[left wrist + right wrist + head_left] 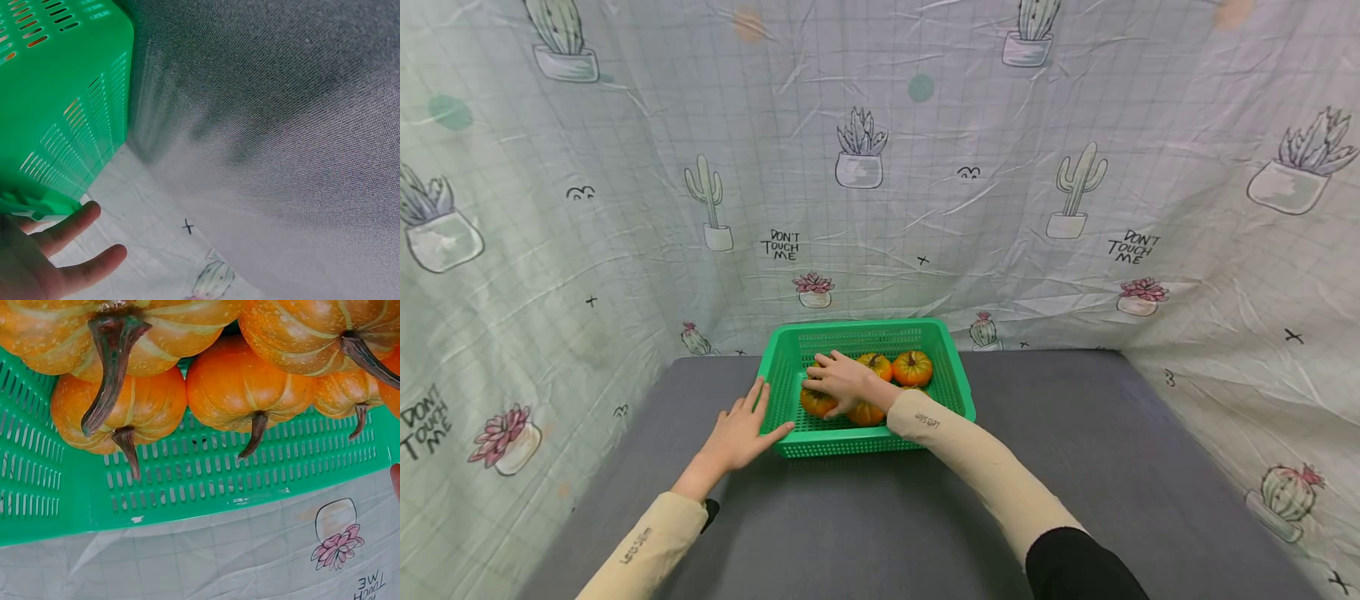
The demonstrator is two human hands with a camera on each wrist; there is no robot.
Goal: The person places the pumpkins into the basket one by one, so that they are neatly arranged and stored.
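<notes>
Several orange-and-green pumpkins [912, 368] with dark curved stems sit in a green perforated plastic basket [857, 446]. Over the pumpkins on the basket's left side lies my right hand [842, 382], its fingers spread and pointing left; whether it touches one cannot be told. The right wrist view shows pumpkins [250, 387] close up, with only a sliver of a finger at the right edge. My left hand [739, 432] is at the basket's left side, fingers extended, thumb by the near left corner. In the left wrist view its fingertips [87, 215] are by the rim.
The basket stands on a dark grey tabletop [865, 517], close to the back. A pale curtain [917, 208] printed with potted cacti hangs behind and along both sides of the table.
</notes>
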